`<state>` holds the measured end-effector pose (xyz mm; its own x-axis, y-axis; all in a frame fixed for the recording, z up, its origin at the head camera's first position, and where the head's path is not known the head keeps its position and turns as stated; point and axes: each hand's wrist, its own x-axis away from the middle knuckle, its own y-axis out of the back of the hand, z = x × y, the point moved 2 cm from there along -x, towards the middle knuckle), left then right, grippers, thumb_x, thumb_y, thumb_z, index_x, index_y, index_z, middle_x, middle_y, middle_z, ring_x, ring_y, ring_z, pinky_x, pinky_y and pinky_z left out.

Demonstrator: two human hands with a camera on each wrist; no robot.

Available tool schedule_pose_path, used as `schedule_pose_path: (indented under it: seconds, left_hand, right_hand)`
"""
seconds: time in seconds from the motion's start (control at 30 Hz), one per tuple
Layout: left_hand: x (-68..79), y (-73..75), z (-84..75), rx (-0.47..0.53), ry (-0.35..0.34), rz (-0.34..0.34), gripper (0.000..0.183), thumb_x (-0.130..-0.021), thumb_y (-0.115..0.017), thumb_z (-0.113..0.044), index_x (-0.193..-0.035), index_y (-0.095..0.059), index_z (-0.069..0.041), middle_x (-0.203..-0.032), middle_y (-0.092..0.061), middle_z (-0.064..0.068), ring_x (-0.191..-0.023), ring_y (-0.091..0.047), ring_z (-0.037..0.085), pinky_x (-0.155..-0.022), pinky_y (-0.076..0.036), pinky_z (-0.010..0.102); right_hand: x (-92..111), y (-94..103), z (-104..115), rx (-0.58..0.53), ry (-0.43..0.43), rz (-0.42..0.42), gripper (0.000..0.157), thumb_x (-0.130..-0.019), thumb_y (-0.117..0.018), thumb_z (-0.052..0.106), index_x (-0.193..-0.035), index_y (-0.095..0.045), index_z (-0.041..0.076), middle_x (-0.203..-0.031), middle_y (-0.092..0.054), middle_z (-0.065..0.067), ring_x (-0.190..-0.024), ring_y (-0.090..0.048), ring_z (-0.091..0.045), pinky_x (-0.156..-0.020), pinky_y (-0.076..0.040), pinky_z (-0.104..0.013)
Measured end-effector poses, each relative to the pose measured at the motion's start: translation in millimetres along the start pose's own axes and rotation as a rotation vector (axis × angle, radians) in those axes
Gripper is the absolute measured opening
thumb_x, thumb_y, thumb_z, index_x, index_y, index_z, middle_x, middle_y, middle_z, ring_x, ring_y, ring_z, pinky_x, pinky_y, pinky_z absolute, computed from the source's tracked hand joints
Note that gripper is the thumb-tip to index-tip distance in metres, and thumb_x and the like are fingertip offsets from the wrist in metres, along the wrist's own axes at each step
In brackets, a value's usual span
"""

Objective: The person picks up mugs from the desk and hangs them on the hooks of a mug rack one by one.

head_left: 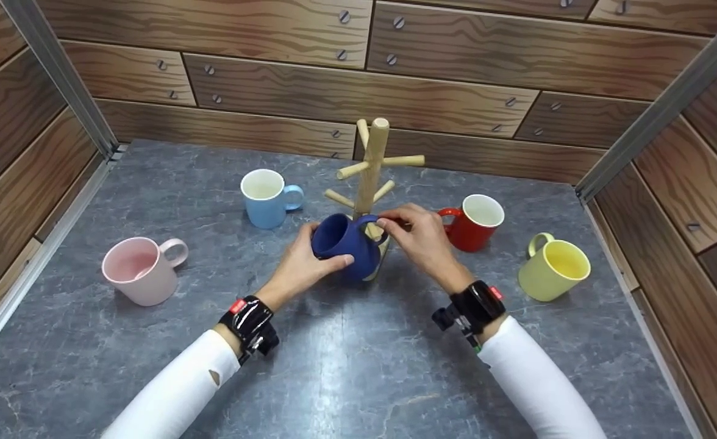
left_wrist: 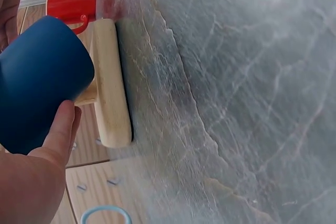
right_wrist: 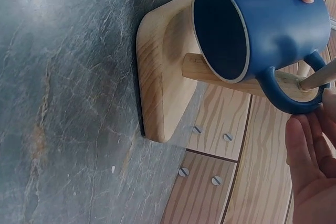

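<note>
A dark blue mug (head_left: 364, 253) is held tilted in front of a wooden mug tree (head_left: 369, 177). My left hand (head_left: 303, 265) grips the mug's body, thumb along the near side. At the handle (right_wrist: 283, 100), the fingertips of my right hand (head_left: 422, 235) pinch its outer curve. In the right wrist view a peg (right_wrist: 321, 76) lies close by the handle; whether it passes through the loop I cannot tell. The tree's wooden base (left_wrist: 111, 85) stands on the table, partly hidden by the mug in the head view.
A light blue mug (head_left: 264, 204) and a pink mug (head_left: 145, 277) stand to the left. On the right are a red mug (head_left: 473, 228), close to my right hand, and a yellow mug (head_left: 547, 274). Wood-patterned walls (head_left: 273, 79) enclose the grey table (head_left: 346, 378).
</note>
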<state>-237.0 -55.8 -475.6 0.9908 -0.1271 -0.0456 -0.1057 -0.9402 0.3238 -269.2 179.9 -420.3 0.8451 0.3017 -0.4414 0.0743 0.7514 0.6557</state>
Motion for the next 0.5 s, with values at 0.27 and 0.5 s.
schedule_pose_path:
  seconds: [0.27,0.5]
  left_hand:
    - [-1.4,1.4,2.3,-0.033,0.003,-0.006,0.081,-0.078,-0.09,-0.041,-0.14,-0.053,-0.005,-0.128,-0.066,0.012,-0.116,-0.064,0.025,-0.102,-0.05,0.043]
    - [1.0,0.4,5.0,-0.123,-0.004,0.006,0.101,-0.079,-0.087,-0.053,-0.156,-0.042,-0.004,-0.142,-0.061,0.016,-0.128,-0.059,0.028,-0.11,-0.045,0.046]
  right_hand:
    - [-0.6,-2.4,-0.2,-0.003,-0.02,-0.009,0.02,-0.096,-0.076,0.024,-0.106,-0.081,0.006,-0.099,-0.075,-0.005,-0.084,-0.07,-0.014,-0.075,-0.06,-0.032]
    - [0.7,-2.8,-0.3,-0.027,0.015,-0.028,0.021,-0.098,-0.074,0.024,-0.106,-0.08,0.006,-0.099,-0.074,-0.005,-0.088,-0.071,-0.014,-0.078,-0.062,-0.032]
